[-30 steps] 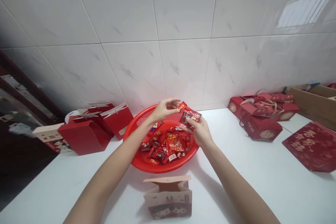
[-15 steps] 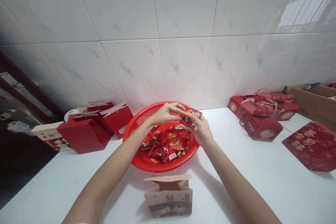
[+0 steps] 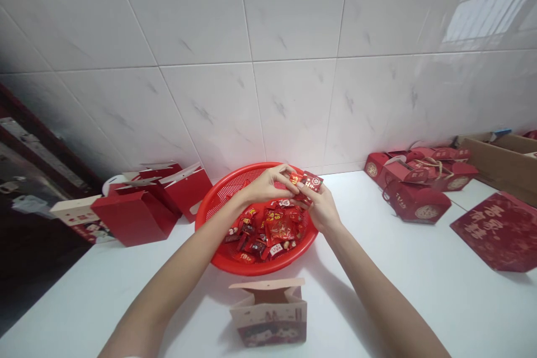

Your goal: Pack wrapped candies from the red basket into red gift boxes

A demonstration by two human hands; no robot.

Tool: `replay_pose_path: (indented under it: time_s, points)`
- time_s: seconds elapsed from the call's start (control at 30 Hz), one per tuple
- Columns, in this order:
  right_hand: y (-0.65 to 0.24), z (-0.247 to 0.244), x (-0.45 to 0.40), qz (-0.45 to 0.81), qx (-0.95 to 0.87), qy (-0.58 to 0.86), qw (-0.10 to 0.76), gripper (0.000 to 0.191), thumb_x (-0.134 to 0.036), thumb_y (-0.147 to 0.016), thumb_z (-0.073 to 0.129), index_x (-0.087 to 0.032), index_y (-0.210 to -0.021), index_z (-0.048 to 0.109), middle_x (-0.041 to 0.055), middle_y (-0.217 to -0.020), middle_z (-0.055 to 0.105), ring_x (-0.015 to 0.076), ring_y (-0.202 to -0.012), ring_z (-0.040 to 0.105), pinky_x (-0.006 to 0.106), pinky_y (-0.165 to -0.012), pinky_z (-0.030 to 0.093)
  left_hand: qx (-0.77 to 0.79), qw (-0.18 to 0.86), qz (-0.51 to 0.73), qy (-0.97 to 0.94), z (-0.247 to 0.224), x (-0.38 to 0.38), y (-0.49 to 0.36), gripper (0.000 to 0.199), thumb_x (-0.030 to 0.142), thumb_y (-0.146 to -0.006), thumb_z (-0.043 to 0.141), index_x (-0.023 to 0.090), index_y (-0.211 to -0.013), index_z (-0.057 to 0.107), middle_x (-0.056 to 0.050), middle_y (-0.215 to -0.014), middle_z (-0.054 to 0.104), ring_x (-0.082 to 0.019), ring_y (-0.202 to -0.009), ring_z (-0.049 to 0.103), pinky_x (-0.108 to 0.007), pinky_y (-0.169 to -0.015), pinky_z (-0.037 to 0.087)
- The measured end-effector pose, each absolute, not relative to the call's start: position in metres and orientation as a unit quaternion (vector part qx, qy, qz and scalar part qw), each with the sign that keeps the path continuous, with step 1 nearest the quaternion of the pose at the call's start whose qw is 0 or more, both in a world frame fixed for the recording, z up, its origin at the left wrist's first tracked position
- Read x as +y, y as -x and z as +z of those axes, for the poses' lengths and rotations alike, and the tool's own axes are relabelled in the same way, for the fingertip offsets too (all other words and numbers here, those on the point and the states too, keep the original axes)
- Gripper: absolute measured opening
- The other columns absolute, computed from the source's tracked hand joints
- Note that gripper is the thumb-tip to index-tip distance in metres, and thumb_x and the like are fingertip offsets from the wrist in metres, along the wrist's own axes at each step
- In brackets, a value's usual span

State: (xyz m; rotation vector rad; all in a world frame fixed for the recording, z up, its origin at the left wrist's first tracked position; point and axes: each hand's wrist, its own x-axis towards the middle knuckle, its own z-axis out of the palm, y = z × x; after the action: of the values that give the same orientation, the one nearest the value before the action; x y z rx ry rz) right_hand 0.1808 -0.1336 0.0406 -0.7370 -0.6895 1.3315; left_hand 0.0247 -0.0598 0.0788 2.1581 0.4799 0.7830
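Note:
Over the back right of a red plastic basket [image 3: 264, 272], my two hands meet around several red candy packets [image 3: 311, 181]. My right hand [image 3: 323, 208] grips the packets from the right, thumb on top. From the left, my left hand [image 3: 271, 184] has its fingers closed on a red-and-orange wrapped candy [image 3: 295, 177] at the same bunch. How many packets there are is partly hidden by the fingers. Loose wrapped candies [image 3: 279, 230] lie in the basket below. A cream and red paper gift box [image 3: 271, 321] stands in front, its top open.
Several upright red gift bags [image 3: 136, 218] stand at the left against the tiled wall. Red candy boxes [image 3: 419, 199] are clustered at the right, near a dark red hexagonal box [image 3: 497, 232] and a cardboard carton [image 3: 499, 170].
My left fingers have shifted slightly and curled in closer to the packets. The packets have turned a little, showing more of their printed faces. Basket and boxes stay put.

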Motion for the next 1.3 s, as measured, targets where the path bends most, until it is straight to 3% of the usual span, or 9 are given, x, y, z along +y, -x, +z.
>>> replay_pose_path:
  time_s: [0.2, 0.4, 0.53, 0.67, 0.77, 0.93, 1.07, 1.17, 1.3]
  points:
    - [-0.182, 0.042, -0.133, 0.607, -0.308, 0.318, 0.660, 0.043, -0.034, -0.057, 0.091, -0.016, -0.092, 0.072, 0.0024, -0.081, 0.074, 0.0159, -0.069, 0.066, 0.029, -0.063, 0.059, 0.170, 0.405, 0.285, -0.852, 0.077, -0.063, -0.029, 0.006, 0.027, -0.078, 0.079, 0.023, -0.080, 0.083, -0.009, -0.107, 0.068, -0.022, -0.100, 0.063, -0.035, -0.088, 0.052]
    - [-0.183, 0.042, -0.133, 0.605, -0.294, 0.318, 0.668, 0.041, -0.028, -0.055, 0.091, -0.018, -0.090, 0.072, 0.0021, -0.082, 0.074, 0.0179, -0.073, 0.068, 0.032, -0.066, 0.061, 0.168, 0.404, 0.296, -0.849, 0.080, -0.061, -0.025, 0.009, 0.027, -0.077, 0.079, 0.024, -0.085, 0.083, -0.010, -0.128, 0.066, -0.024, -0.105, 0.063, -0.043, -0.096, 0.050]
    - [-0.183, 0.043, -0.134, 0.608, -0.294, 0.320, 0.664, 0.039, -0.028, -0.056, 0.090, -0.019, -0.090, 0.072, 0.0026, -0.086, 0.075, 0.0188, -0.076, 0.069, 0.034, -0.070, 0.062, 0.182, 0.404, 0.312, -0.841, 0.082, -0.061, -0.024, 0.009, 0.025, -0.076, 0.079, 0.021, -0.085, 0.080, -0.010, -0.120, 0.068, -0.025, -0.114, 0.061, -0.042, -0.101, 0.047]
    - [-0.183, 0.041, -0.133, 0.593, -0.289, 0.331, 0.675, 0.037, -0.029, -0.058, 0.090, -0.019, -0.088, 0.071, 0.0026, -0.087, 0.075, 0.0189, -0.077, 0.069, 0.034, -0.069, 0.062, 0.212, 0.427, 0.317, -0.820, 0.082, -0.055, -0.020, 0.009, 0.024, -0.074, 0.075, 0.016, -0.076, 0.071, -0.007, -0.100, 0.069, -0.019, -0.094, 0.064, -0.035, -0.088, 0.051]
    - [-0.182, 0.041, -0.133, 0.579, -0.278, 0.337, 0.688, 0.037, -0.030, -0.057, 0.091, -0.019, -0.085, 0.069, 0.0019, -0.083, 0.073, 0.0187, -0.076, 0.068, 0.037, -0.072, 0.063, 0.260, 0.439, 0.223, -0.831, 0.081, -0.047, -0.014, 0.007, 0.021, -0.072, 0.068, 0.015, -0.071, 0.064, -0.001, -0.076, 0.066, -0.015, -0.075, 0.062, -0.028, -0.075, 0.050]
    - [-0.182, 0.041, -0.134, 0.578, -0.282, 0.338, 0.687, 0.038, -0.030, -0.055, 0.092, -0.019, -0.084, 0.069, 0.0006, -0.079, 0.071, 0.0182, -0.074, 0.066, 0.039, -0.074, 0.064, 0.344, 0.383, -0.097, -0.852, 0.069, -0.047, -0.012, 0.005, 0.018, -0.065, 0.074, 0.016, -0.068, 0.070, 0.000, -0.067, 0.071, -0.015, -0.064, 0.064, -0.024, -0.060, 0.048]
    - [-0.182, 0.041, -0.134, 0.576, -0.303, 0.346, 0.676, 0.036, -0.031, -0.057, 0.091, -0.019, -0.082, 0.069, 0.0016, -0.079, 0.072, 0.0186, -0.074, 0.067, 0.038, -0.073, 0.063, 0.316, 0.499, -0.280, -0.757, 0.049, -0.059, -0.024, 0.018, 0.028, -0.056, 0.087, 0.019, -0.066, 0.075, 0.000, -0.056, 0.069, -0.017, -0.054, 0.064, -0.026, -0.055, 0.052]
    - [-0.182, 0.041, -0.134, 0.572, -0.306, 0.351, 0.675, 0.036, -0.031, -0.057, 0.090, -0.019, -0.083, 0.068, 0.0020, -0.081, 0.072, 0.0191, -0.075, 0.067, 0.039, -0.074, 0.062, 0.328, 0.498, -0.309, -0.741, 0.039, -0.062, -0.030, 0.019, 0.030, -0.061, 0.085, 0.021, -0.077, 0.078, 0.000, -0.055, 0.070, -0.019, -0.050, 0.064, -0.029, -0.054, 0.055]
    - [-0.183, 0.041, -0.134, 0.568, -0.306, 0.355, 0.676, 0.036, -0.030, -0.057, 0.091, -0.019, -0.082, 0.067, 0.0013, -0.081, 0.071, 0.0201, -0.078, 0.068, 0.041, -0.076, 0.062, 0.418, 0.306, -0.162, -0.840, 0.044, -0.053, -0.026, 0.014, 0.024, -0.074, 0.071, 0.018, -0.086, 0.078, -0.003, -0.062, 0.073, -0.021, -0.057, 0.066, -0.030, -0.064, 0.054]
